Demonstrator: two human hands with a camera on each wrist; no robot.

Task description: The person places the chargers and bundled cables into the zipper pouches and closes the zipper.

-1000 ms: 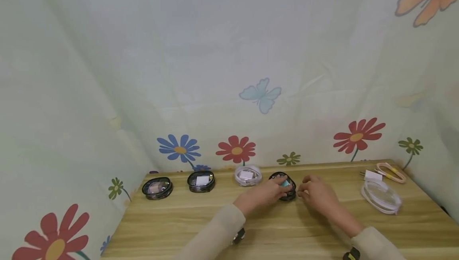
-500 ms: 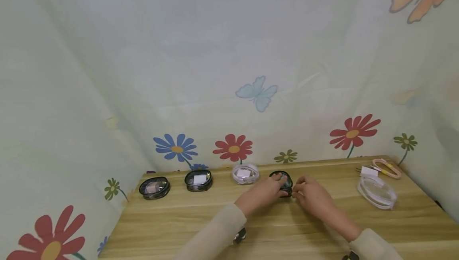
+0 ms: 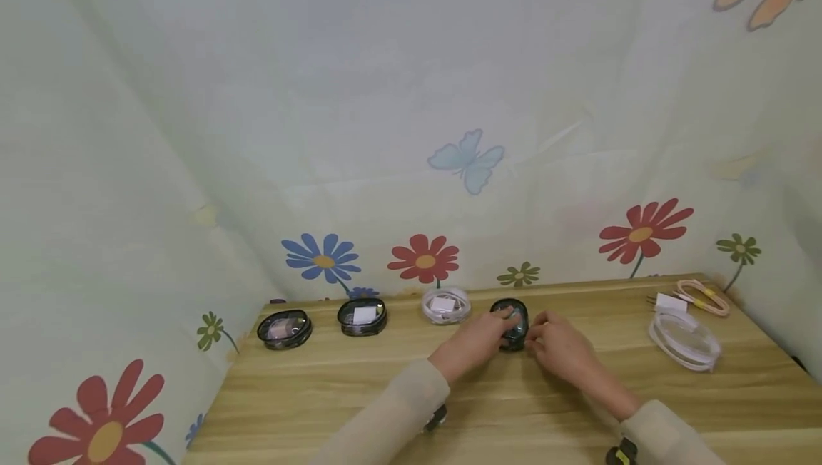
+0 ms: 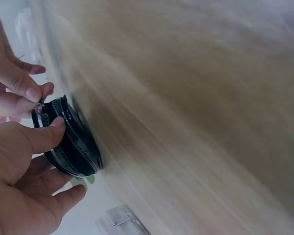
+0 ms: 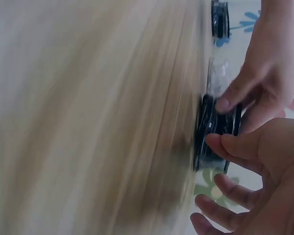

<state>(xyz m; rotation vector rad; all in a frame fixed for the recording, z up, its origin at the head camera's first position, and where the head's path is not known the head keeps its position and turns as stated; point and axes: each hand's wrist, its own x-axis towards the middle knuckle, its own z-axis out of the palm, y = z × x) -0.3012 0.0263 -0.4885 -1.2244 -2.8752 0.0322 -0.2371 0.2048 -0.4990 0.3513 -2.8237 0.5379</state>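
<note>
A small round zip pouch (image 4: 78, 149) with black trim and a clear top stands on the wooden table between both hands. In the head view, something bluish shows through its clear top. My left hand (image 3: 471, 345) grips the pouch from its left side, with the thumb pressed on the zipped side wall in the left wrist view. At the pouch's right edge, my right hand (image 3: 564, 351) pinches the zipper pull (image 4: 41, 102) between thumb and index finger. Its other fingers are spread loosely in the right wrist view.
Left along the back edge sit two black-trimmed pouches (image 3: 285, 329) (image 3: 362, 317) and a white-trimmed pouch (image 3: 446, 306), with items inside. Rightward lie another white-trimmed pouch (image 3: 685, 340), a white charger plug (image 3: 671, 303) and a coiled pink cable (image 3: 704, 297). A printed curtain (image 3: 359, 130) hangs behind.
The right fingers have come in against the pouch's right edge. The pouch's top has settled into an even oval, and its bluish contents show less. The left hand stays on it.
</note>
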